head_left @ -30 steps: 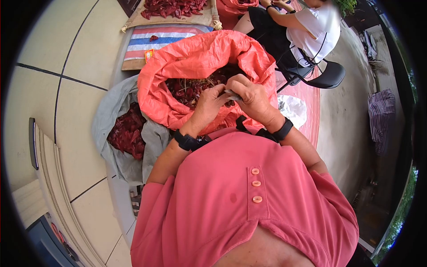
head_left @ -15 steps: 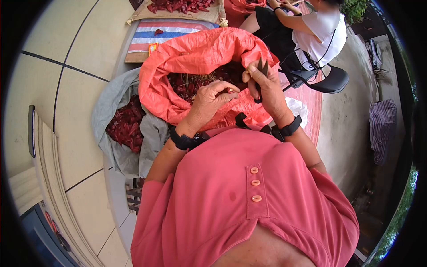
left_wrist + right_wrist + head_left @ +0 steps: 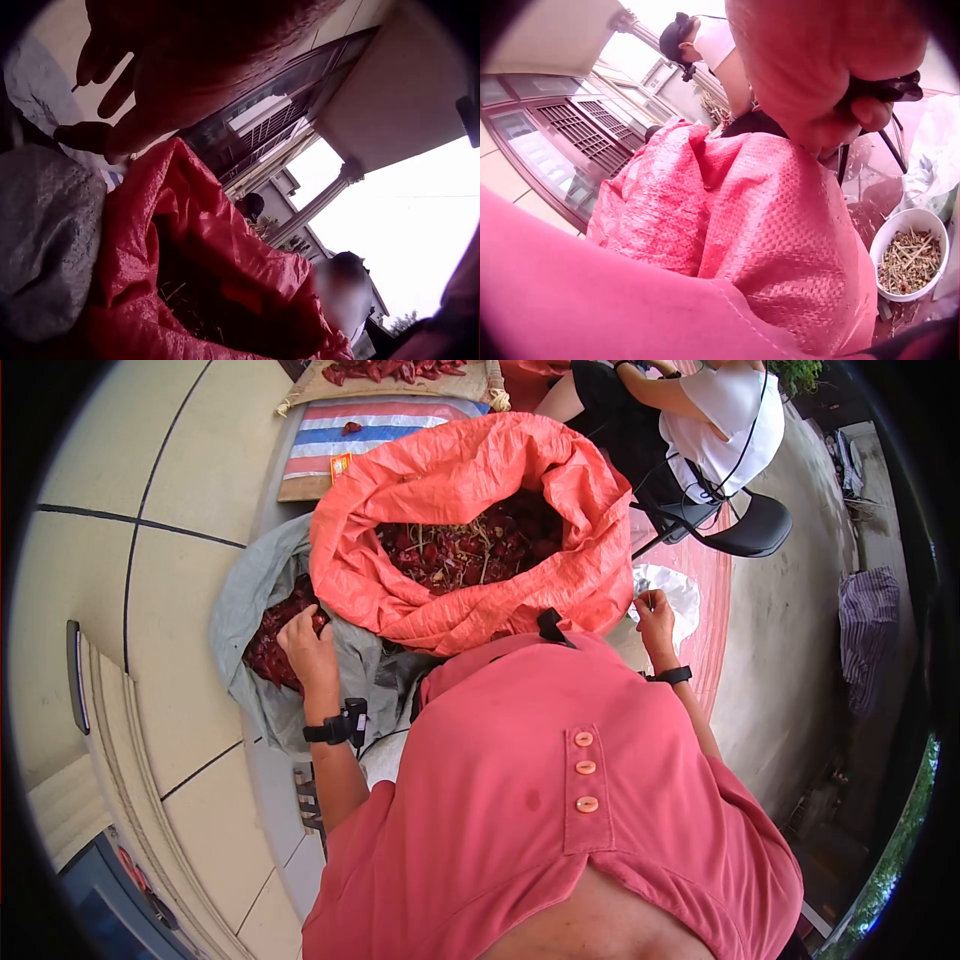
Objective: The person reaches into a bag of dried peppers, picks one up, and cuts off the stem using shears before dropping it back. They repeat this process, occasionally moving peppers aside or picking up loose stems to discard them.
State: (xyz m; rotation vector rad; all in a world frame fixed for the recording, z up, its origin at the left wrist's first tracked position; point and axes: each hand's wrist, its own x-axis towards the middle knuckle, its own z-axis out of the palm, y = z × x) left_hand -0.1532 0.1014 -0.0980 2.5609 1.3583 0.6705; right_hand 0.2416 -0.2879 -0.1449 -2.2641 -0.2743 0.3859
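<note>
My left hand (image 3: 310, 648) is over the grey sack (image 3: 232, 610) of dried red chilies (image 3: 268, 645). In the left wrist view its fingers (image 3: 116, 94) are spread, with gaps between them. Out to the right, beside the red woven sack (image 3: 470, 435), my right hand (image 3: 656, 624) grips scissors, whose dark handle (image 3: 889, 88) shows in the right wrist view; the blades are hidden there. Dark red chilies and straw-coloured stems (image 3: 465, 550) lie inside the red sack.
Below my right hand stands a white bucket (image 3: 876, 244) of cut stems, next to a white plastic bag (image 3: 934, 142). A person in a white top (image 3: 735, 420) sits on a black chair (image 3: 755, 525) ahead right. A striped sheet (image 3: 375, 435) lies beyond the sacks.
Both hands were together over the red sack, then drew apart. The left went left to the grey sack, the right went right with the scissors toward the bucket.
</note>
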